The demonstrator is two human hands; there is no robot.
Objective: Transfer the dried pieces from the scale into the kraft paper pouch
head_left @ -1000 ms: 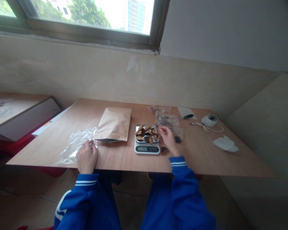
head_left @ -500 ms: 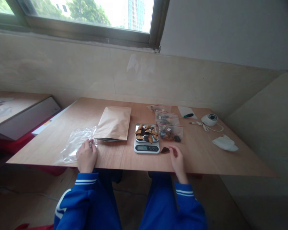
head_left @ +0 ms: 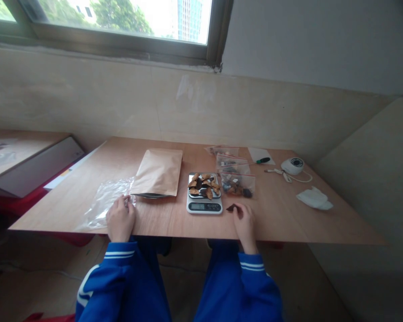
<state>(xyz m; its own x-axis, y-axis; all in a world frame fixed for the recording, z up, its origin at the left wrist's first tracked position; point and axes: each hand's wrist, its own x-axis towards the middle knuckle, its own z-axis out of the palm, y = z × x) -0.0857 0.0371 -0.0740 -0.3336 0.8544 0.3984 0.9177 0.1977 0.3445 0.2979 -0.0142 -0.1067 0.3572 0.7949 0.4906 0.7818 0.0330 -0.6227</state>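
My left hand (head_left: 121, 219) rests at the table's front left, its fingers curled on the crumpled clear plastic bag (head_left: 104, 201). Between the thumb and fingers of my right hand (head_left: 245, 222) is a dark brown piece of dried peel (head_left: 231, 208), just right of the scale. The white digital kitchen scale (head_left: 192, 210) bears several curled pieces of dried peel (head_left: 208, 193), orange-brown and dark. Its display is lit, but the digits are too small to read. A brown kraft paper pouch (head_left: 159, 172) lies flat between my left hand and the scale, its mouth towards me.
Several zip bags (head_left: 237, 184) with dark contents lie behind my right hand. Farther right are a green-and-black screwdriver (head_left: 263, 160) on white paper (head_left: 260, 154), a white dome camera (head_left: 292, 166) with its cable, and a crumpled white tissue (head_left: 314, 198). Another table (head_left: 20, 154) stands left.
My right hand has shifted a little to the left and turned inward, the dried peel piece coming with it and lifting slightly. My left hand has stayed in place.
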